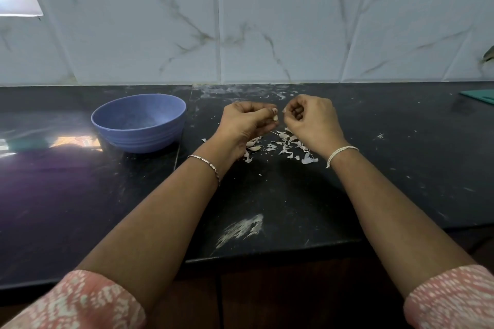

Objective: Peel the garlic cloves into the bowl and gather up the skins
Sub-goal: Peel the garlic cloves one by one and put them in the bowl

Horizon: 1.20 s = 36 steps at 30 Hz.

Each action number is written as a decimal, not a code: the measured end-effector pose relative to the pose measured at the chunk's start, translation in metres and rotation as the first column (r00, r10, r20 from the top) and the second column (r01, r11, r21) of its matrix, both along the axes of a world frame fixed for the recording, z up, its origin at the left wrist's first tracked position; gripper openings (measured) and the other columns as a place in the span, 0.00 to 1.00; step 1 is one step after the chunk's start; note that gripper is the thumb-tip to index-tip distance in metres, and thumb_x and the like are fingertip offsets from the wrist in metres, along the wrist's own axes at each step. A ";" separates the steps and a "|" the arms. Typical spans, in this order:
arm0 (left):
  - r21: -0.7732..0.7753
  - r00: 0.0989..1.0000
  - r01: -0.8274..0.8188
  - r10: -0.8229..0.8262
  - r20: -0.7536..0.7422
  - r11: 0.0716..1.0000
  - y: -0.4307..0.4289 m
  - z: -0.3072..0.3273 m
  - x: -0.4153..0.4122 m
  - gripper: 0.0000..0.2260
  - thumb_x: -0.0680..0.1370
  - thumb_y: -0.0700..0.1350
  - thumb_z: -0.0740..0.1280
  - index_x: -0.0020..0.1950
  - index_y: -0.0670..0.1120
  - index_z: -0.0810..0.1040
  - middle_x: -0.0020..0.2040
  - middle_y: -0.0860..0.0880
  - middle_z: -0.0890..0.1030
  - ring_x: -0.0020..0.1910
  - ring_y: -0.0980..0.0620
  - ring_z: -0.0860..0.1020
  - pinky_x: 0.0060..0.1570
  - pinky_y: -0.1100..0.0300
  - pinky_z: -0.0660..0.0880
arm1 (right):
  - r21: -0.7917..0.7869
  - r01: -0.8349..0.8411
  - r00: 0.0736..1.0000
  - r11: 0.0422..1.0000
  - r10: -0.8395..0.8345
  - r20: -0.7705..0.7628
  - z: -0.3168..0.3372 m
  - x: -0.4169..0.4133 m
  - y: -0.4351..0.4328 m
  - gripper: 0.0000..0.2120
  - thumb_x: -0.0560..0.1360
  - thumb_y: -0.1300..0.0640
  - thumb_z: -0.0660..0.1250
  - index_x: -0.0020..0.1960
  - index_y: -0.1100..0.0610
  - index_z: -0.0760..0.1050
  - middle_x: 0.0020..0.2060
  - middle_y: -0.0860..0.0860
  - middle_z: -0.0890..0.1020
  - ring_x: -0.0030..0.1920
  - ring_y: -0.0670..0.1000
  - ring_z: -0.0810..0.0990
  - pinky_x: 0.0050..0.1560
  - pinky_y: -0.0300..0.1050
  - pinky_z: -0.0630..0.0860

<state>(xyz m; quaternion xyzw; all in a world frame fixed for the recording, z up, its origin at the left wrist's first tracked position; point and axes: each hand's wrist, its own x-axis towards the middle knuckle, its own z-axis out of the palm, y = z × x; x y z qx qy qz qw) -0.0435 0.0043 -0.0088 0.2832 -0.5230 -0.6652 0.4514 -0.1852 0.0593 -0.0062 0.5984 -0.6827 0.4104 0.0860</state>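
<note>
Head view. Pinching the garlic clove [275, 117] in curled fingertips of the left hand [248, 121], above the skins [286, 145], right of the bowl [139, 139]. Nipping, apparently, a skin scrap [285, 110] in the curled right hand [311, 120]. Hold the clove steady; pull short strips; drop them onto the pile.

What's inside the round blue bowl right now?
Only the bare inner wall of the round blue bowl shows; no cloves are visible. Its near rim hides the bottom.

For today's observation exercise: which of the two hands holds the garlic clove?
The left hand, nearer the bowl: it pinches a pale clove; the right hand pinches only a skin scrap.
</note>
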 end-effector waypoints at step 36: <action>-0.152 0.991 -0.024 0.043 0.126 0.988 0.003 -0.002 0.000 0.06 0.76 0.34 0.71 0.52 0.40 0.81 0.44 0.43 0.82 0.35 0.53 0.82 0.35 0.63 0.79 | 0.083 -0.269 0.815 0.960 0.181 0.550 0.000 -0.001 0.001 0.04 0.76 0.60 0.71 0.46 0.61 0.82 0.36 0.53 0.85 0.37 0.49 0.84 0.40 0.39 0.80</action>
